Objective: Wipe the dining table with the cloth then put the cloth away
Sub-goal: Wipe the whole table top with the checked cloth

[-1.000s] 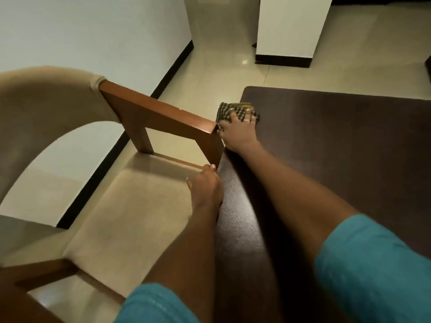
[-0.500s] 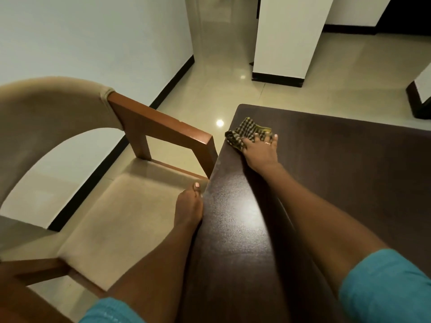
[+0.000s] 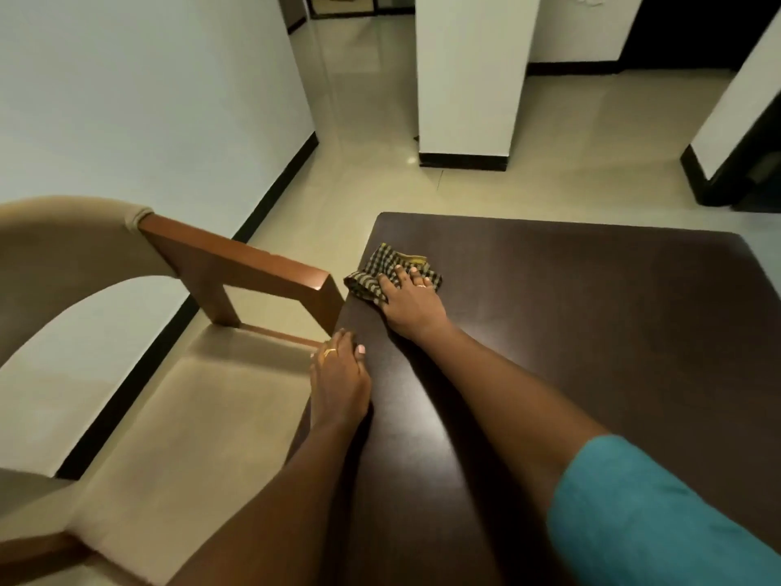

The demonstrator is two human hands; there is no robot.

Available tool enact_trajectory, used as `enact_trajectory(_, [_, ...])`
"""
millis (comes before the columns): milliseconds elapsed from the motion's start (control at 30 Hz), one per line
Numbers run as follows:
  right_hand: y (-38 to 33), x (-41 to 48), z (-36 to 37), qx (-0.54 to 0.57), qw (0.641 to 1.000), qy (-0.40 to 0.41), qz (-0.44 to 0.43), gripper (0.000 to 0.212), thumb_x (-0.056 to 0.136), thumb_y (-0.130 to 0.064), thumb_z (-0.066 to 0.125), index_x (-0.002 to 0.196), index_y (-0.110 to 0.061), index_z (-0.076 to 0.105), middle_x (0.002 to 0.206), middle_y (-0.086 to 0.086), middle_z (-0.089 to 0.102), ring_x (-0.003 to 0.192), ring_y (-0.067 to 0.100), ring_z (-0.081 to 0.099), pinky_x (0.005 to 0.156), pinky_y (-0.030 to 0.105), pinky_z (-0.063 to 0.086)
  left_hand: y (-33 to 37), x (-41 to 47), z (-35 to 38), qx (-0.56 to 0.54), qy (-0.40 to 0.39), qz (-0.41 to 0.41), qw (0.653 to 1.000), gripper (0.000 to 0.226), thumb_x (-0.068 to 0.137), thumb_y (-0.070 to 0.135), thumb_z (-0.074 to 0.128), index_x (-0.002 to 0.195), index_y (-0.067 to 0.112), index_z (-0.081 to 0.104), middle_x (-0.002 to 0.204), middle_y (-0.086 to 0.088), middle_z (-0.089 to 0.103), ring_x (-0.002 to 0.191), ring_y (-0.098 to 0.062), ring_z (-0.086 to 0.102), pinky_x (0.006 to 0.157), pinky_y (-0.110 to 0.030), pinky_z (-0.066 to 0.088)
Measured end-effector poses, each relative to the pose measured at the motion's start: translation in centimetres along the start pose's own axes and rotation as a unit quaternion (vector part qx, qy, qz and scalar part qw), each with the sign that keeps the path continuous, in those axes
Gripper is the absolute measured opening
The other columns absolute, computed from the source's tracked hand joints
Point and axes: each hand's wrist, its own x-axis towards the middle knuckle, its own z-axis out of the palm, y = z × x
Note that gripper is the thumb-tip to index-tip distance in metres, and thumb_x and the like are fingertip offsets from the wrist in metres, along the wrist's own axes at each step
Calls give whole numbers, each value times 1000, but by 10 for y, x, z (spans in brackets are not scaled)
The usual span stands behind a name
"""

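Observation:
A checked black-and-yellow cloth [image 3: 382, 269] lies bunched on the dark brown dining table [image 3: 591, 340], near its far left corner. My right hand [image 3: 410, 304] presses flat on the cloth, fingers spread over its near half. My left hand [image 3: 340, 376] rests on the table's left edge, closer to me, thumb on top and fingers over the side; it holds nothing else. Both forearms reach out from teal sleeves at the bottom.
A beige upholstered armchair [image 3: 139, 416] with a wooden armrest [image 3: 253, 264] stands tight against the table's left side. Beyond the table are a tiled floor, a white pillar [image 3: 469, 78] and a wall with black skirting on the left.
My right hand slid the cloth from the table's left corner edge rightward and inward onto the tabletop. My left hand shifted slightly along the table edge. The view tilted up.

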Motion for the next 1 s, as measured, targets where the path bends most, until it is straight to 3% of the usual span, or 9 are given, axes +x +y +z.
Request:
enact_trajectory(167, [98, 18, -45, -5, 990, 17, 138, 51, 99, -38, 33, 147, -22, 28, 155, 17, 21, 143, 37, 19, 116, 48, 13, 60, -19, 32, 1, -66, 71, 995, 52, 99, 27, 34, 146, 15, 18, 154, -7, 24, 144, -21, 16, 118, -40, 1])
enact_trajectory(300, [202, -10, -72, -18, 973, 34, 228, 50, 99, -34, 33, 146, -20, 29, 151, 22, 27, 139, 41, 25, 114, 52, 19, 94, -29, 56, 31, -91, 133, 986, 52, 99, 29, 34, 146, 17, 18, 154, -1, 24, 143, -18, 18, 118, -40, 0])
enact_trajectory(533, [353, -112, -100, -18, 915, 89, 394, 53, 100, -40, 32, 147, -16, 26, 152, 26, 21, 139, 46, 21, 114, 55, 15, 106, -33, 64, 45, -70, 125, 989, 49, 98, 26, 35, 145, 14, 24, 153, -4, 27, 142, -20, 22, 118, -42, 3])
enact_trajectory(733, [360, -149, -93, 5, 872, 116, 475, 46, 99, -27, 36, 140, -6, 35, 143, 34, 31, 134, 49, 26, 114, 53, 16, 91, -42, 60, 46, -58, 84, 994, 47, 99, 27, 32, 143, 13, 28, 153, -7, 27, 143, -22, 21, 118, -42, 5])
enact_trajectory(867, [339, -153, -78, -6, 882, 129, 452, 44, 98, -20, 40, 139, -5, 37, 147, 36, 22, 137, 50, 20, 114, 55, 16, 77, -48, 54, 37, -56, 65, 996, 45, 99, 27, 31, 142, 12, 30, 152, -7, 29, 142, -22, 23, 118, -42, 6])
enact_trajectory(1000, [295, -139, -62, -17, 900, 134, 414, 42, 99, -19, 37, 139, -6, 38, 145, 36, 27, 136, 49, 22, 112, 54, 19, 62, -51, 41, 39, -57, 57, 996, 46, 99, 28, 32, 142, 12, 31, 153, -8, 28, 143, -24, 23, 118, -41, 6])
